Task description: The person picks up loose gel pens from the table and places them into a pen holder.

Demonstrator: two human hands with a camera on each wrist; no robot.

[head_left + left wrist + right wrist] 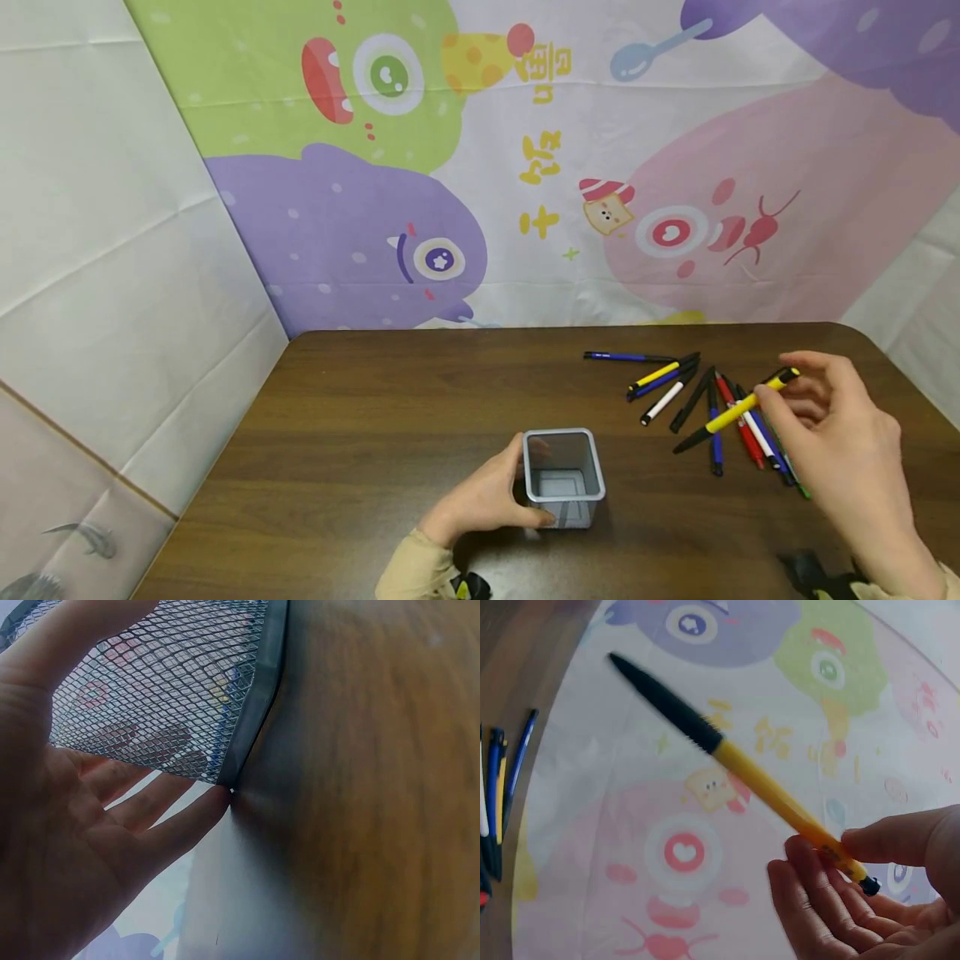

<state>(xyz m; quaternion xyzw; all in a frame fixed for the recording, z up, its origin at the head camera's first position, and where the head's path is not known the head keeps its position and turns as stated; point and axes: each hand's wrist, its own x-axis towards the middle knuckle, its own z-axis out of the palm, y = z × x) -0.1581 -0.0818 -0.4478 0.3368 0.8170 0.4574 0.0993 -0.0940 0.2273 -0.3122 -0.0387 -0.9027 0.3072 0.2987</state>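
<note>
- On a dark wooden table point(337, 433), a person's two hands work at a small mesh container point(579, 512) and a scatter of pens, beige sleeves at both wrists.
- At right, the right hand point(851, 437) pinches a yellow pen point(731, 413) near its rear end, thumb on one side and fingertips on the other, the gap between them closed to the width of the barrel.
- Above the tabletop, the yellow pen is held at a slant, its black tip pointing down toward the left and its black rear end raised beside the fingers. From the head camera, it crosses in front of several loose pens.
- Near the middle of the table's front part, the mesh container stands upright, its square, pale-edged mouth facing up. The left hand point(480, 497) grips it from the left, spread to the container's width, with the thumb across the near side and fingers along the far side.
- Behind and to the right of the container, the loose pens lie in a rough fan: a blue pen point(626, 357) farthest left, then a white pen point(663, 403), a black pen point(692, 402) and a red pen point(737, 421) among others, some overlapping.
- Beyond the table's rear edge, a cloth backdrop point(360, 208) shows green, purple and pink cartoon creatures and yellow lettering.
</note>
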